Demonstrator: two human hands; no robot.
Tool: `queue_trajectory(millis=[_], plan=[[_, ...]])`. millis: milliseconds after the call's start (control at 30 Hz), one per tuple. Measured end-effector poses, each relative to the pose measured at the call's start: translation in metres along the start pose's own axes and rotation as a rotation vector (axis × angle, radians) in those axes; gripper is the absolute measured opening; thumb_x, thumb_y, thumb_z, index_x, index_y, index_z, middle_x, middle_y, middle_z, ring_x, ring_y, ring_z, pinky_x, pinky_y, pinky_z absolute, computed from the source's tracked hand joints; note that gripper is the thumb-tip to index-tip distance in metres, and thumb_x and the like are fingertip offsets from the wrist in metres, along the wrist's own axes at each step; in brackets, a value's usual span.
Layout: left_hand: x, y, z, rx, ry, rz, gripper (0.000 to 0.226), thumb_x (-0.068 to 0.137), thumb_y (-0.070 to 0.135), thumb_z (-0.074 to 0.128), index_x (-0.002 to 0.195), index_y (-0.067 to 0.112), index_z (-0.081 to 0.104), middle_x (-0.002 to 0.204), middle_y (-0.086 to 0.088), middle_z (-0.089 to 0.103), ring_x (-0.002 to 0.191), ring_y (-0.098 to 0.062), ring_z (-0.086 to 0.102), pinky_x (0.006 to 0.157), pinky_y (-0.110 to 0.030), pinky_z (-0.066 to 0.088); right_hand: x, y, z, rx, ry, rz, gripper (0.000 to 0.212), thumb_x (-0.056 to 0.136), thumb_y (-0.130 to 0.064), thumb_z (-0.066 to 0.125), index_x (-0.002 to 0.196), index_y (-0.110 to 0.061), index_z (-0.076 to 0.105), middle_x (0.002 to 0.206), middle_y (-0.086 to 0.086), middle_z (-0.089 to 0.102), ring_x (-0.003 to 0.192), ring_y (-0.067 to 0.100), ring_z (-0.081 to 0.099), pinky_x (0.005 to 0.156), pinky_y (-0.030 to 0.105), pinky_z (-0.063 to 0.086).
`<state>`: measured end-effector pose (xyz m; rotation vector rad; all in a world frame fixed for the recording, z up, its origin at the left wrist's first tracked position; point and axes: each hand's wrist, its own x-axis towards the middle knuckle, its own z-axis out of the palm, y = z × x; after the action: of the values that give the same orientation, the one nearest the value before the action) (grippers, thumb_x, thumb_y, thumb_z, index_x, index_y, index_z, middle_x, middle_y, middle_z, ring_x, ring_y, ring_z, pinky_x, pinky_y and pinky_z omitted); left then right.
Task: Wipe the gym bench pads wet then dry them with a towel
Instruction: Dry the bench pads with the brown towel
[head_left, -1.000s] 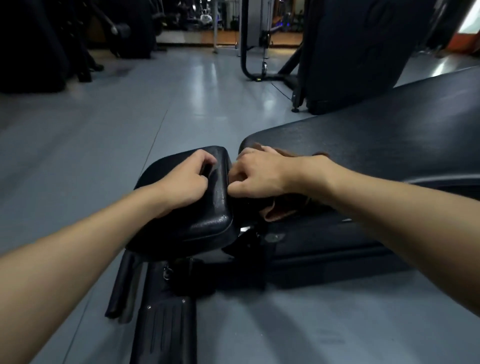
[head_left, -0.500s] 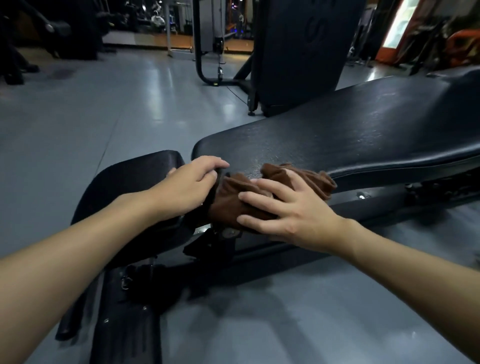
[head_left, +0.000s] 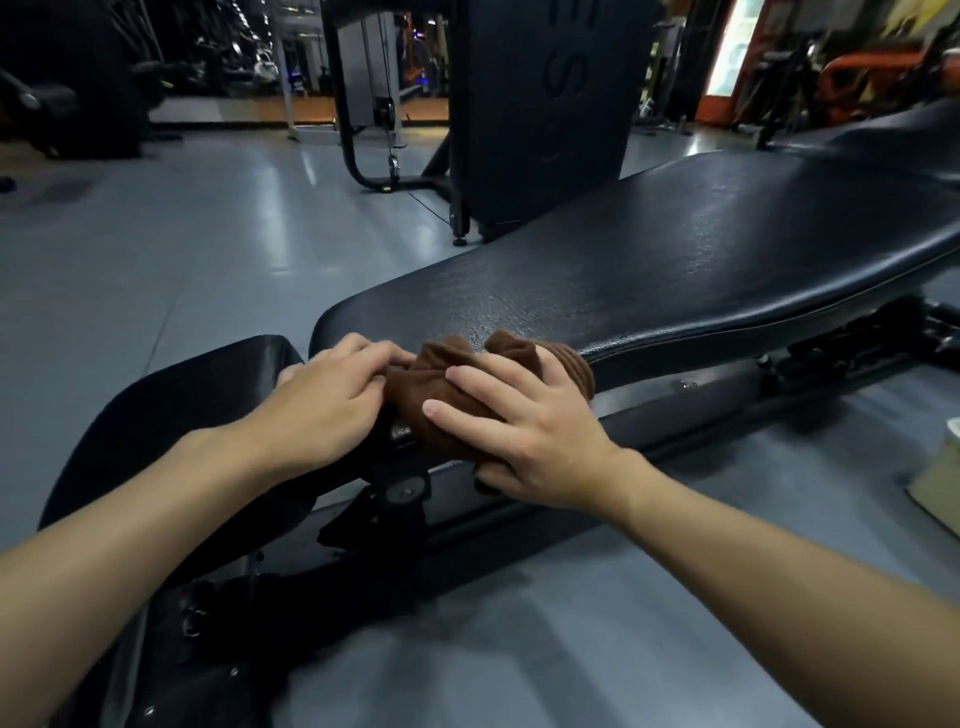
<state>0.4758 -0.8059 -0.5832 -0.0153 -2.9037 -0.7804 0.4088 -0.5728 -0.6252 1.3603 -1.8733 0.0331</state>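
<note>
Both hands meet at the gap between the two black pads of the gym bench. The right hand lies palm down on the bunched brown towel, fingers spread over the cloth and pointing left, while the thumb side curls under the towel's lower edge, so the hand grips the towel as it presses it against the near edge of the long back pad. The left hand rests on the inner edge of the small seat pad, fingers loosely bent and close together, their tips touching the left side of the towel; it does not visibly pinch anything.

Compared with half a second ago, the right hand sits much the same way on the cloth, though more of the towel now stands up behind the knuckles in two humps. The left hand's fingertips, which then hooked over the seat pad's edge just short of the cloth, now reach onto it. A second ago the right hand was a closed fist with the towel mostly hidden beneath it.

The towel lies at the lower end of the back pad, draped over its rim above the dark metal frame. The back pad's surface shows a faint grainy sheen. Grey floor surrounds the bench, with a cable machine behind it.
</note>
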Motion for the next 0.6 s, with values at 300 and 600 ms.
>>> queue_trajectory(millis=[300, 600], plan=[[-0.016, 0.004, 0.01, 0.271, -0.095, 0.065, 0.102, 0.061, 0.094, 0.023, 0.151, 0.048, 0.013, 0.163, 0.012, 0.007, 0.151, -0.013, 0.001, 0.121, -0.05, 0.01, -0.077, 0.092, -0.035, -0.229, 0.093, 0.447, 0.059, 0.072, -0.032, 0.059, 0.129, -0.017, 0.057, 0.128, 0.015, 0.061, 0.123, 0.035, 0.051, 0.097, 0.054, 0.032], [-0.013, 0.008, 0.013, 0.28, -0.064, 0.077, 0.101, 0.061, 0.094, 0.024, 0.15, 0.045, 0.016, 0.163, 0.008, 0.01, 0.151, -0.015, 0.001, 0.12, -0.054, 0.012, -0.023, 0.022, -0.013, -0.017, 0.111, 0.54, 0.06, 0.069, -0.029, 0.059, 0.127, -0.016, 0.066, 0.128, 0.008, 0.061, 0.128, 0.03, 0.049, 0.104, 0.056, 0.028]])
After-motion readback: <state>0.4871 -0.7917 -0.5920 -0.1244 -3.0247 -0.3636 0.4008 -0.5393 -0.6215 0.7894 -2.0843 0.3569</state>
